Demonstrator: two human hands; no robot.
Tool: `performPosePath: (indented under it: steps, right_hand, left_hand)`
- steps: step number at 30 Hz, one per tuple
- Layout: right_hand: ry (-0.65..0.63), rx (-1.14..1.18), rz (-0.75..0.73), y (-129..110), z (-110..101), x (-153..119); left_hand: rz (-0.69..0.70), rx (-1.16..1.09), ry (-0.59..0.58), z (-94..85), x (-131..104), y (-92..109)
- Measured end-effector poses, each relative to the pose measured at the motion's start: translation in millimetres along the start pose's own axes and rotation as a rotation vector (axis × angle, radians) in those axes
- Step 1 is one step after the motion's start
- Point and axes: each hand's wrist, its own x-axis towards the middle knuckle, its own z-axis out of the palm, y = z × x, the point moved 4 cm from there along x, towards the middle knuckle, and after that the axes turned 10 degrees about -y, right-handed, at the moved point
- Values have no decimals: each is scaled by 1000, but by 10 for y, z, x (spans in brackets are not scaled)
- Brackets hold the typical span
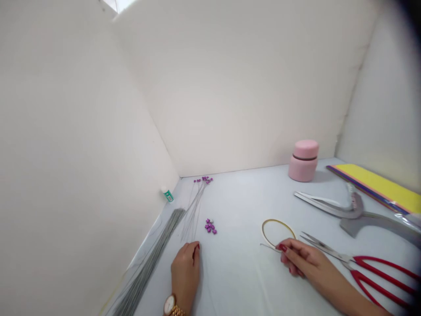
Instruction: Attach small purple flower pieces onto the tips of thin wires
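Note:
My right hand (301, 259) pinches a thin gold-and-white ring (279, 220) between thumb and fingers, just above the table. A short thin strand (265, 245) sticks out to the left of those fingertips; I cannot make out whether it belongs to the ring. My left hand (186, 265), with a gold watch at the wrist, rests on the table with its fingers curled closed. Whatever it may hold is hidden. Beyond the left hand is a small cluster of purple beads or buds (210, 226). Left of it lies a long bundle of grey wires (158, 252).
Purple-tipped wire stems (199, 195) lie near the back wall, with a small white-and-green tube (167, 194) at the left wall. To the right are red-handled scissors (345, 259), a grey tool (351, 210), a pink jar (303, 161) and coloured sheets (381, 182).

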Motion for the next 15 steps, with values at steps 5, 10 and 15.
performPosePath:
  steps: [5,10,15]
  right_hand:
    - [185,-59,28,204,-643,-58]
    - [276,-117,44,345,-937,-53]
    - [307,-312,41,313,-863,-60]
  left_hand:
    - [-14,25,23,-37,-5,33]
    - [-177,113,109,-233,73,-212]
    - [-421,202,157,-418,207,-710]
